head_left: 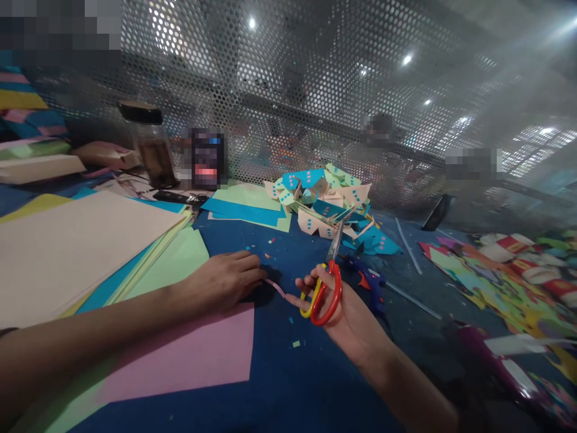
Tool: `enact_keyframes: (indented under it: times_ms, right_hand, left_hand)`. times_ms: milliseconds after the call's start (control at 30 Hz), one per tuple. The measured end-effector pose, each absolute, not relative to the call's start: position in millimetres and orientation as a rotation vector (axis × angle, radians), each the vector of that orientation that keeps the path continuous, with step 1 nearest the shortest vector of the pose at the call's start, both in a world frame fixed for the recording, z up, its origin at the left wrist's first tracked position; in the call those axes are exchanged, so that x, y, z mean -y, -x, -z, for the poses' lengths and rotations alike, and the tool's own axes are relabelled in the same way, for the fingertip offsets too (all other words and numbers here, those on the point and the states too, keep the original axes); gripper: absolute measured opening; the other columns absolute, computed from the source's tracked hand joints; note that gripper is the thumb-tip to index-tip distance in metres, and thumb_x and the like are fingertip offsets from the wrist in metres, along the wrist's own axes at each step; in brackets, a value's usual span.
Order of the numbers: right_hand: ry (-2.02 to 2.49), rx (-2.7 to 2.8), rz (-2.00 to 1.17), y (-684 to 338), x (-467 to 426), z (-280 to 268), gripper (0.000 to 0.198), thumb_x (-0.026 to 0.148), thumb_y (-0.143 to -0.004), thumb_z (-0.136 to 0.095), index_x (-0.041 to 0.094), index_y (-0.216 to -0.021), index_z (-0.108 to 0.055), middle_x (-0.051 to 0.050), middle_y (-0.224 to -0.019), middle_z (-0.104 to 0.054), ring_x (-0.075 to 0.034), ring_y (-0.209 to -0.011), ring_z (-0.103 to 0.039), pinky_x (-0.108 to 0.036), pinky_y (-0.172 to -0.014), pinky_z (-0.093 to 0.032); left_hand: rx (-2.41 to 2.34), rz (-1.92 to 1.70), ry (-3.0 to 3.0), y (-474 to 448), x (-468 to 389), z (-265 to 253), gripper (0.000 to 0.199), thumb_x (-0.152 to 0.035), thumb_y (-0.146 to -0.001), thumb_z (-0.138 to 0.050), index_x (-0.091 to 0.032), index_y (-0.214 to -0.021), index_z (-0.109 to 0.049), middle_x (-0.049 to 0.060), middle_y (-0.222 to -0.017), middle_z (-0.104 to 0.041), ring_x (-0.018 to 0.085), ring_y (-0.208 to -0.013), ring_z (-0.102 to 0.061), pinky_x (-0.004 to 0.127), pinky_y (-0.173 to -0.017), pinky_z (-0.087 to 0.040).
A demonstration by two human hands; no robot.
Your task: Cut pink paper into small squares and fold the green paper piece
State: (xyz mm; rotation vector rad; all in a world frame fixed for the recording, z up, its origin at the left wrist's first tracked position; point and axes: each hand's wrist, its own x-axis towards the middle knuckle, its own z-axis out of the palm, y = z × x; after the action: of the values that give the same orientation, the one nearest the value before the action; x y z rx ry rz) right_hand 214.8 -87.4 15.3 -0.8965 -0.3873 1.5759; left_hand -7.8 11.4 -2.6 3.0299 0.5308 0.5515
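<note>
- Right hand (pixel 352 317) is gripping red-and-yellow scissors (pixel 332 264), blades pointing away from the person.
- Left hand (pixel 229 276) is pinching a pink paper strip (pixel 275 287), lengthwise slanting rightward.

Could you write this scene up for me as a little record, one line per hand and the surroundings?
Left hand: palm down, fingertips at one end of a thin pink strip
Right hand: holds scissors with red and yellow handles, blades pointing away from the person
Beyond the hands: heap of folded paper pieces
Left side: coloured sheets
Right of scissors: blue glue gun
</note>
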Motion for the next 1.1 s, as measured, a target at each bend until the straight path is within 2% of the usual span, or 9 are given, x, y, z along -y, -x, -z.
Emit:
enact_keyframes:
  times_ms: [233,433,633,733,800,933,1100]
  right_hand:
    - [0.889,0.429,-1.597,-211,84,-18,0.024,0.034,-0.075,-0.081,0.017,-0.073,-0.065,0.001,-0.077,-0.062,-0.017,-0.090,-0.063,-0.049,-0.100,-0.045]
    - [0.917,0.492,-1.605,-212,87,-22,0.028,0.040,-0.073,-0.082,0.018,-0.073,-0.064,0.002,-0.077,-0.060,-0.016,-0.087,-0.062,-0.048,-0.100,-0.045]
    - [0.946,0.694,-1.546,-216,93,-25,0.025,0.041,-0.081,-0.074,0.018,-0.076,-0.064,0.001,-0.080,-0.057,-0.016,-0.086,-0.060,-0.044,-0.095,-0.049]
    - [0.986,0.808,-1.535,-218,96,-25,0.028,0.044,-0.085,-0.069,0.018,-0.077,-0.062,0.001,-0.079,-0.057,-0.015,-0.080,-0.059,-0.038,-0.086,-0.051]
    - [1.043,0.909,-1.519,-219,97,-26,0.030,0.046,-0.088,-0.065,0.018,-0.077,-0.060,0.001,-0.077,-0.057,-0.013,-0.072,-0.058,-0.030,-0.074,-0.051]
    - [1.284,1.060,-1.420,-220,98,-26,0.035,0.052,-0.085,-0.066,0.019,-0.079,-0.056,0.003,-0.066,-0.054,-0.009,-0.054,-0.049,-0.021,-0.050,-0.038]
    - [1.457,1.281,-1.299,-219,99,-24,0.034,0.051,-0.084,-0.067,0.021,-0.079,-0.053,0.006,-0.056,-0.052,-0.008,-0.049,-0.044,-0.021,-0.050,-0.035]
  left_hand:
    - [-0.503,-0.584,-3.036,5,-13,0,0.025,-0.033,-0.096,-0.049,-0.018,-0.103,-0.068,0.007,-0.084,-0.061,0.021,-0.076,-0.057,0.032,-0.066,-0.047]
    - [-0.547,-0.703,-2.897,4,-19,8,0.028,-0.022,-0.100,-0.041,-0.018,-0.100,-0.068,0.007,-0.090,-0.065,0.019,-0.083,-0.060,0.031,-0.071,-0.048]
    - [-0.731,-0.828,-2.380,4,-21,2,0.021,-0.028,-0.095,-0.051,-0.018,-0.091,-0.069,0.005,-0.094,-0.067,0.017,-0.087,-0.063,0.029,-0.075,-0.050]
    - [-0.851,-0.833,-1.897,4,-20,-10,0.023,-0.036,-0.090,-0.058,-0.018,-0.082,-0.067,0.002,-0.081,-0.069,0.015,-0.076,-0.063,0.027,-0.071,-0.051]
    - [-0.810,-0.784,-1.655,5,-19,-15,0.023,-0.038,-0.087,-0.061,-0.017,-0.078,-0.066,0.002,-0.074,-0.069,0.014,-0.070,-0.063,0.027,-0.067,-0.051]
    - [-0.704,-0.671,-1.387,5,-15,-17,0.022,-0.039,-0.083,-0.067,-0.018,-0.076,-0.065,0.002,-0.071,-0.071,0.013,-0.063,-0.063,0.027,-0.061,-0.050]
    - [-0.723,-0.586,-1.273,2,-7,-18,0.024,-0.039,-0.077,-0.074,-0.017,-0.077,-0.065,0.002,-0.073,-0.073,0.011,-0.060,-0.061,0.024,-0.058,-0.046]
